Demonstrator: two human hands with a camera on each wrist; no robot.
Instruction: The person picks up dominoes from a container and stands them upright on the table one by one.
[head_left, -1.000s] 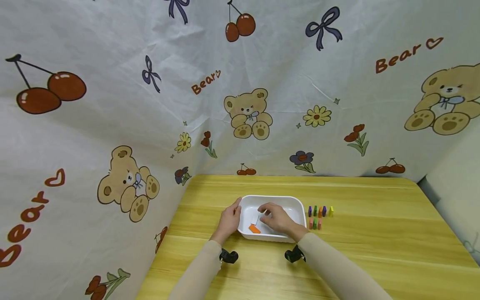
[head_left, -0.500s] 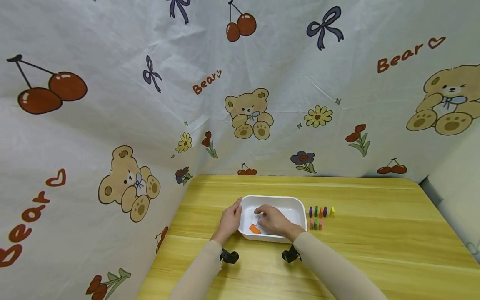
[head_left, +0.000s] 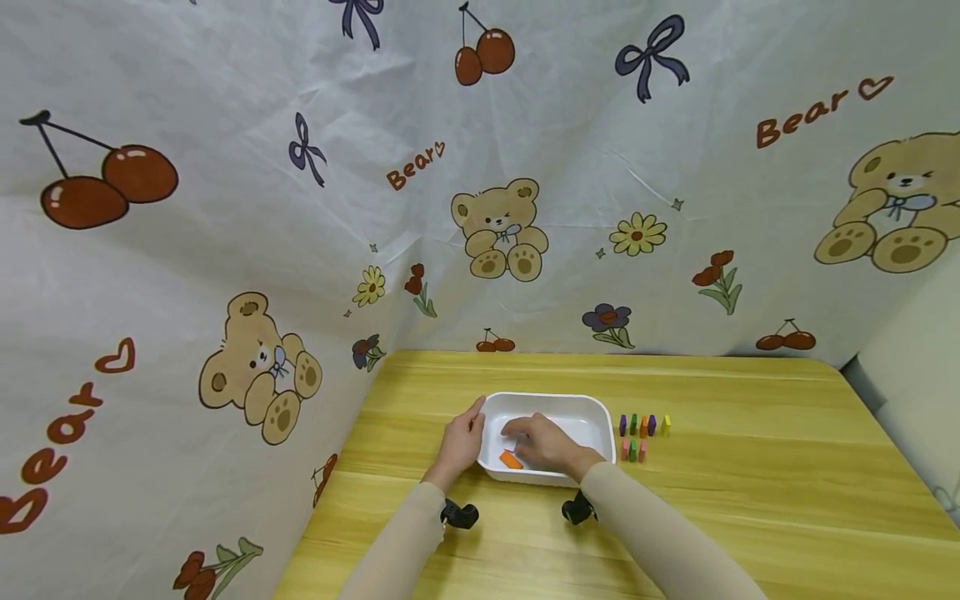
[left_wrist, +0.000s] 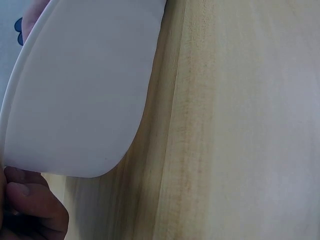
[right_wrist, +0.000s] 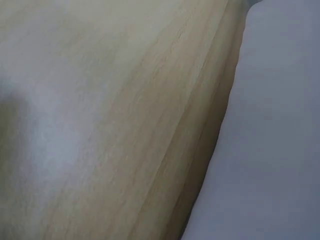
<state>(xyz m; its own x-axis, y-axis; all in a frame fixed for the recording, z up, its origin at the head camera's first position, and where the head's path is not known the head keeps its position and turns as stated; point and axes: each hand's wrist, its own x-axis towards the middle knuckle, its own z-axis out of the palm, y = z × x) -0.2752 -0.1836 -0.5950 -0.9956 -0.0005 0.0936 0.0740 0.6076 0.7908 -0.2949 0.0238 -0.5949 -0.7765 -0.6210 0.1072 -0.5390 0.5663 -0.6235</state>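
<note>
A white plastic tray [head_left: 577,412] sits on the table, with my left hand [head_left: 459,446] gripping its left end. In the left wrist view, curled fingers [left_wrist: 37,205] show at the corner of the tray. My right hand [head_left: 547,442] reaches down inside the tray, fingers bent toward its floor. A small flat orange block [head_left: 512,460] lies just beside those fingers. Under the right fingers a sliver of a pale piece [head_left: 510,447] shows, mostly covered; I cannot tell whether they pinch it. The right wrist view shows only the tray's outer wall [right_wrist: 270,130] and the table.
Right of the tray, several small coloured blocks [head_left: 643,427] stand upright in a back row, with a shorter front row of pink and green blocks [head_left: 633,451]. The wooden table [head_left: 750,467] meets a printed cloth backdrop [head_left: 555,317] behind and at the left.
My right hand has shifted slightly left within the tray, and its fingers now cover most of the pale piece that showed before. The left hand keeps its place on the tray.
</note>
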